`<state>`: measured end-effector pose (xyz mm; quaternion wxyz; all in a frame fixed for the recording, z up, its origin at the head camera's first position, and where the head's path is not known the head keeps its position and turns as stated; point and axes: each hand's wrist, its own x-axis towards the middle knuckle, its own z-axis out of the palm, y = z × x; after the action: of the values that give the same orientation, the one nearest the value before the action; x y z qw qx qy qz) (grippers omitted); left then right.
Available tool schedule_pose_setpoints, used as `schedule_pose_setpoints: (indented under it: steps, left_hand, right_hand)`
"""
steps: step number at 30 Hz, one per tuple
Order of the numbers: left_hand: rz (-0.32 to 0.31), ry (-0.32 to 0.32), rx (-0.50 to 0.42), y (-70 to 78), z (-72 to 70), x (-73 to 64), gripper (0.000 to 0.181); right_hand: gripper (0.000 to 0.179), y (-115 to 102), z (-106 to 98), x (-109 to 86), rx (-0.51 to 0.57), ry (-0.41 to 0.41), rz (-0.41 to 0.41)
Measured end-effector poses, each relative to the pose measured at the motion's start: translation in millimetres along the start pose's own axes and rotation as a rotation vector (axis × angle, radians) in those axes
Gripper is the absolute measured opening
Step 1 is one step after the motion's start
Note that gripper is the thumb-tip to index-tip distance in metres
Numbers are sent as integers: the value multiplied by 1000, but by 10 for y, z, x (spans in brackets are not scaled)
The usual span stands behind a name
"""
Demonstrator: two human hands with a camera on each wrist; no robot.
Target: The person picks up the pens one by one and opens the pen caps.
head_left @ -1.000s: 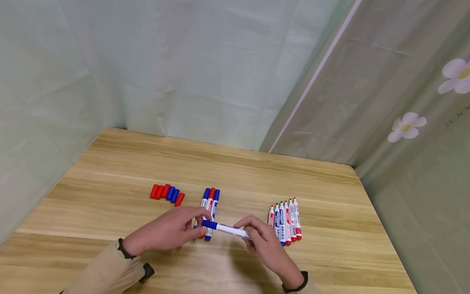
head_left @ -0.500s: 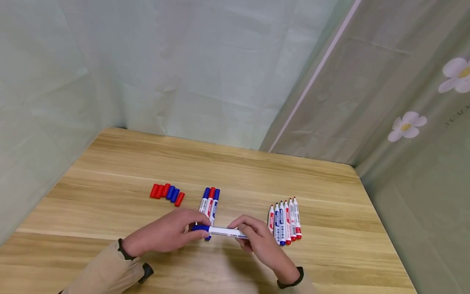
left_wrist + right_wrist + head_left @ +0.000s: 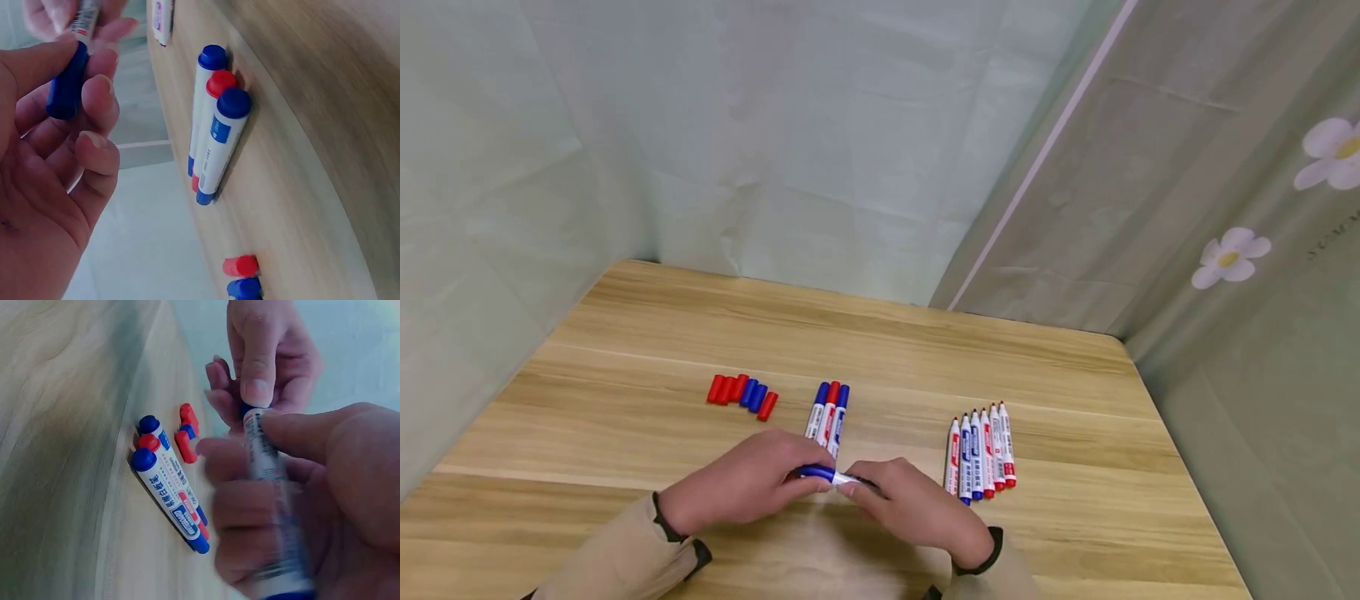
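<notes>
A whiteboard marker [image 3: 267,456] with a white barrel is held between both hands over the table. My left hand [image 3: 752,479] pinches its blue cap [image 3: 67,87] between thumb and fingers. Close beside it, my right hand [image 3: 917,508] wraps its fingers round the white barrel, covering most of it in the head view. Just beyond the hands lie three capped markers side by side, two with blue caps and a red-capped marker [image 3: 219,87] between them; the left hand hides their near ends in the head view.
Several loose red and blue caps [image 3: 742,390] lie in a row at the left on the wooden table [image 3: 880,333]. To the right, several uncapped red and blue markers [image 3: 985,458] lie side by side, tips facing away. A pale curtain [image 3: 805,167] hangs behind.
My right hand has slid left along the barrel, close up to the left hand, and its fingers now curl round it. The left hand has moved slightly, keeping the cap.
</notes>
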<state>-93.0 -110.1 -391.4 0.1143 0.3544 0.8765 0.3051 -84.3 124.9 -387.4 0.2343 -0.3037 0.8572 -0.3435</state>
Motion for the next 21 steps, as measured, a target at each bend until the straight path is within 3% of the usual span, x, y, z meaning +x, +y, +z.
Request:
schedule_pose_setpoints:
  steps: [5,11,15,21]
  left_hand:
    - [45,21,5,55,27,-39,32]
    - [97,47,-53,83,59,-49,29]
    - [100,40,-110,74,67,-40,29]
    - [114,72,-224,21,108,-76,26]
  right_hand:
    - [34,19,-36,-24,25,-14,-73]
    - [34,52,-27,-56,32,18,-132]
    - [33,18,-15,-74,-56,72,-151]
    - [29,-105,-7,-69,-293,151,-172]
